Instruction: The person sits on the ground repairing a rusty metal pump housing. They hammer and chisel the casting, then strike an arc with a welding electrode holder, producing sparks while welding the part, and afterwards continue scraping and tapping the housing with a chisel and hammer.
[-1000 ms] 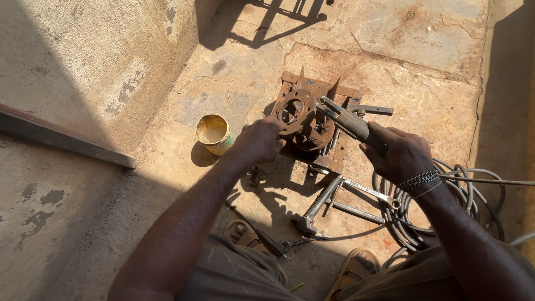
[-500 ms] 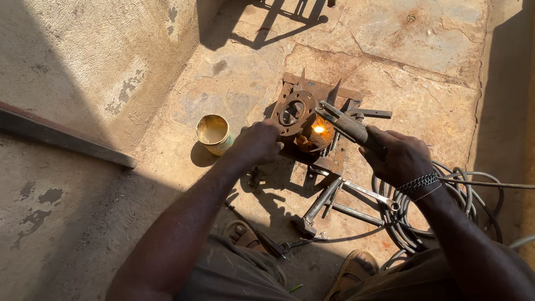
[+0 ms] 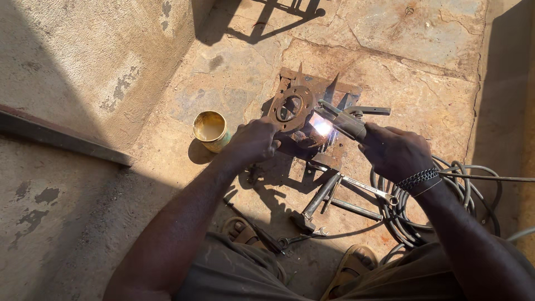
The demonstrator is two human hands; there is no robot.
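While my right hand (image 3: 397,151) grips the dark welding electrode holder (image 3: 341,120) shut, my left hand (image 3: 255,139) clamps the rusty round flange plate (image 3: 290,107), with a yellow open tin can (image 3: 210,130) beside it

Lighting: hard sunlight from above; deep, sharp-edged shadows across the concrete floor (image 3: 390,72) and wall; white glare at the weld spark (image 3: 322,128); focus crisp, edges slightly stretched
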